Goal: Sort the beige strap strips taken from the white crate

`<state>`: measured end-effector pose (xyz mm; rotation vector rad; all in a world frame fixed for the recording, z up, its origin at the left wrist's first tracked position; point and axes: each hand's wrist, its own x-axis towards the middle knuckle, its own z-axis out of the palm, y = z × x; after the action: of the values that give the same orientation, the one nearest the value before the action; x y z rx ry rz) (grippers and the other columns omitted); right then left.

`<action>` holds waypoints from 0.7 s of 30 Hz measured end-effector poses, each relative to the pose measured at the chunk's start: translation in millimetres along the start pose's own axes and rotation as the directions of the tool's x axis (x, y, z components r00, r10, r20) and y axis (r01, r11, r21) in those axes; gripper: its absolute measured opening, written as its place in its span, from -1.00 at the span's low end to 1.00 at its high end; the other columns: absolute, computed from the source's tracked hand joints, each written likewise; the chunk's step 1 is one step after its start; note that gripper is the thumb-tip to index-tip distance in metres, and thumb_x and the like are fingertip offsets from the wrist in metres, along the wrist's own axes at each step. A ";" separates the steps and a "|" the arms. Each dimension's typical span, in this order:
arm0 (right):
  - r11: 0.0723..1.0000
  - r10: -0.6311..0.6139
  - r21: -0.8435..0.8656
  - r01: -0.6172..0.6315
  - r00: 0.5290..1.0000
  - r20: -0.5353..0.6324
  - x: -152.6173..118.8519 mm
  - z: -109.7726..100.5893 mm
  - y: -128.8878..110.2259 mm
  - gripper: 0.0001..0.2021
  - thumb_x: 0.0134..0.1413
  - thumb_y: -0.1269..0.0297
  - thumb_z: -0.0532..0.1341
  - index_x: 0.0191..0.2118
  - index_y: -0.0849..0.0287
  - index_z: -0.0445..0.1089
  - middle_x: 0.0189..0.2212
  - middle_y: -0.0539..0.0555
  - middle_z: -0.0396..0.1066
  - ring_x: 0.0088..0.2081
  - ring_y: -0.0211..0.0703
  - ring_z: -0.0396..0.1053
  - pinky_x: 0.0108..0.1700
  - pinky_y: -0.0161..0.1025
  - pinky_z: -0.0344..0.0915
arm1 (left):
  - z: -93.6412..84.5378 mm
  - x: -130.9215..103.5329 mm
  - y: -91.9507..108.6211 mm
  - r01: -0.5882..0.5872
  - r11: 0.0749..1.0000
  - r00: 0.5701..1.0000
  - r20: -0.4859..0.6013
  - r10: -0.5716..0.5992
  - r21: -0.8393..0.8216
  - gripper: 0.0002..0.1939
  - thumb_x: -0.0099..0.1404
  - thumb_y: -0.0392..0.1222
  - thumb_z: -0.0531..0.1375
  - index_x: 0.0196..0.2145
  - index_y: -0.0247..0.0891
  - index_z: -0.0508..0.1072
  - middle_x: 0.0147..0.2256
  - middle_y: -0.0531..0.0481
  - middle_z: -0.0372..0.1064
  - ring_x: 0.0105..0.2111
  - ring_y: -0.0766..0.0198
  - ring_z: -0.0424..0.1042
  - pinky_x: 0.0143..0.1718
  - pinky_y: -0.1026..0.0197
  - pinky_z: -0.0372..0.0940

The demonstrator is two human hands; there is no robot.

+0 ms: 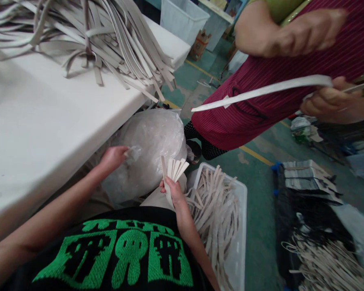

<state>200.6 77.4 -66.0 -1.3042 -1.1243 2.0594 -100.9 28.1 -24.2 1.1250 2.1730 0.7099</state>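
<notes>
In my right hand [173, 189] is a small fan of flat off-white strips [176, 169], their ends spread upward and my fingers closed round them. My left hand [114, 157] pinches a bit of thin clear plastic [134, 153]; I cannot tell whether it is loose or part of the bag behind it. That large clear plastic bag [160, 129] bulges beside the table, just beyond both hands. Close by my right forearm stands a white bin [245, 210] full of long beige strips [215, 210].
A white table [48, 121] on the left bears a heap of strips [118, 36] hanging over its edge. Opposite, a person in a dark red apron [245, 97] holds a long white strip [261, 89]. More strips [327, 258] lie on black plastic at lower right.
</notes>
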 end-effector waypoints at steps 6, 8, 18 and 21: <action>0.986 -0.153 0.091 0.139 0.973 0.173 -3.9 16.1 -43.8 -0.60 0.00 -0.05 0.37 -0.26 0.25 0.51 -0.16 0.22 0.58 -0.63 -0.40 0.23 -0.51 -0.32 0.31 | -33.0 -32.1 25.7 -0.049 0.970 0.998 -0.039 0.040 -0.239 -0.59 0.07 0.22 0.28 -0.51 -0.22 0.53 -0.53 0.02 0.45 -0.49 0.24 0.36 -0.40 0.26 0.22; 0.980 -0.193 0.090 0.175 0.948 0.254 -5.1 25.2 -58.7 -0.63 0.07 -0.02 0.35 -0.20 0.22 0.52 -0.03 0.22 0.55 -0.61 -0.42 0.22 -0.49 -0.32 0.32 | -38.2 -39.0 31.4 -0.064 0.966 0.998 -0.009 0.064 -0.249 -0.54 0.04 0.28 0.29 -0.52 -0.22 0.51 -0.55 0.03 0.41 -0.51 0.26 0.32 -0.42 0.25 0.19; 0.946 -0.126 -0.213 0.242 0.886 0.446 8.9 68.3 -80.1 -0.60 0.05 0.03 0.41 -0.16 0.29 0.57 -0.26 0.13 0.58 -0.60 -0.36 0.32 -0.50 -0.34 0.38 | -44.8 -38.7 48.8 -0.246 0.966 0.963 0.093 0.253 -0.084 -0.62 0.09 0.16 0.26 -0.52 -0.24 0.53 -0.54 0.04 0.40 -0.45 0.25 0.32 -0.39 0.30 0.18; 0.949 -0.087 -0.217 0.230 0.850 0.519 4.1 70.7 -80.4 -0.53 0.03 0.02 0.42 -0.04 0.26 0.56 -0.17 0.15 0.59 -0.36 -0.19 0.50 -0.54 -0.42 0.36 | -48.7 -36.6 53.2 -0.278 0.961 0.958 0.074 0.278 -0.014 -0.68 0.12 0.06 0.23 -0.52 -0.27 0.52 -0.54 0.05 0.38 -0.44 0.26 0.33 -0.37 0.31 0.18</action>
<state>131.9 97.8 13.6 -0.7438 -1.7343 2.2377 -89.5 14.7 54.7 1.4498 1.9704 0.7771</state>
